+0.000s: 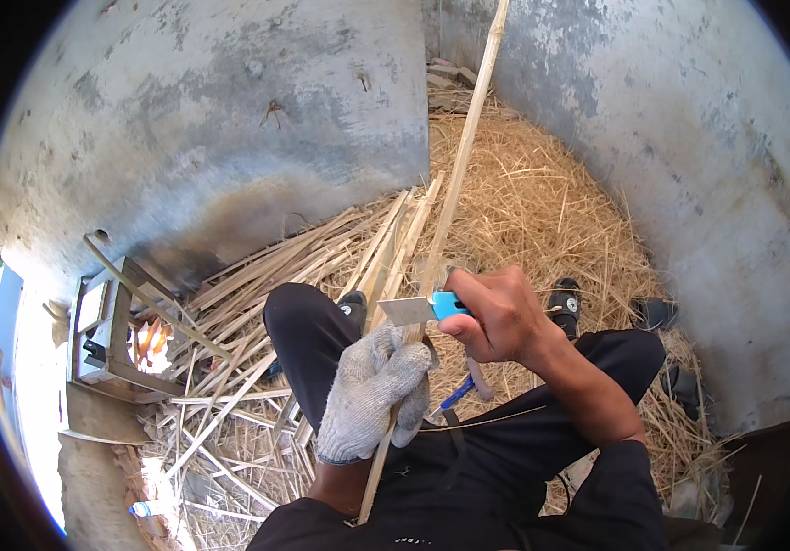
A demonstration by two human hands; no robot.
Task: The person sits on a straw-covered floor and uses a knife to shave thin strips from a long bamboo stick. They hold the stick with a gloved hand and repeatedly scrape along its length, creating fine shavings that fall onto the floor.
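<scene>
A long, pale bamboo strip [465, 151] runs from my lap up past the far edge of the view, with a joint near its top. Around its lower part my left hand [372, 397], in a grey knitted glove, is closed. My bare right hand [507, 317] grips a utility knife by its blue handle [447, 305]. The wide blade [404, 311] points left and lies across the strip, just above the gloved fingers. A thin sliver [496, 420] stretches across my dark trousers.
Cut strips [271, 262] lie piled on the left, beside a wooden frame [106, 312]. Curly shavings [542, 197] cover the floor ahead. Grey walls [257, 101] meet at the far corner. A blue-handled object [457, 393] lies between my legs; dark footwear [659, 313] sits right.
</scene>
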